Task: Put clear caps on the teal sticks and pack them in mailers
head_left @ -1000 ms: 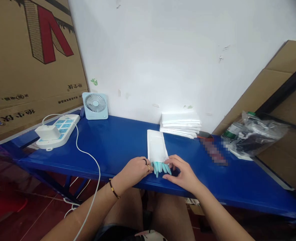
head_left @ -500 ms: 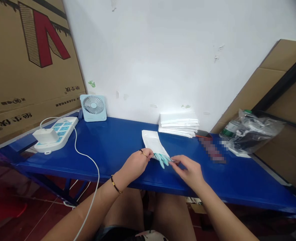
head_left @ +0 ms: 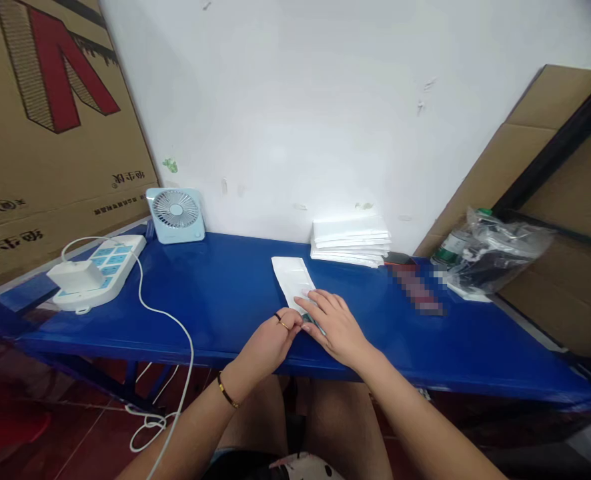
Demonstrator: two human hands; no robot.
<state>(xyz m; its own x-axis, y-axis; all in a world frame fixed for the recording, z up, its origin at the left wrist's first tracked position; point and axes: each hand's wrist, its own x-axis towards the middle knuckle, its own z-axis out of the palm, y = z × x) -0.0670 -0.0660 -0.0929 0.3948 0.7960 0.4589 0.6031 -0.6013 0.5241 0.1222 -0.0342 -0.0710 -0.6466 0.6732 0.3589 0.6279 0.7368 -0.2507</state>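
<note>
A white paper packet [head_left: 291,279] lies slantwise on the blue table, its far end bare. My left hand [head_left: 280,333] is closed, thumb and fingers pinching the packet's near left edge. Over the packet's near right part my right hand [head_left: 333,323] lies with fingers stretched out, its thumb close to the left fingertips. A bit of mint-green glove [head_left: 311,323] shows between the two hands at the packet's mouth; most of it is covered by my right hand.
Behind the packet, a stack of white packets [head_left: 348,243] stands against the wall. On the left are a light-blue fan [head_left: 176,217] and a power strip [head_left: 118,267] with a white cable [head_left: 168,312]. A plastic bag [head_left: 500,257] and a bottle [head_left: 450,250] sit at the right.
My right hand has moved left from the glove's fingertips onto the packet, its fingers now spread flat. The glove is mostly covered now. My left hand keeps its pinch. The view has shifted slightly.
</note>
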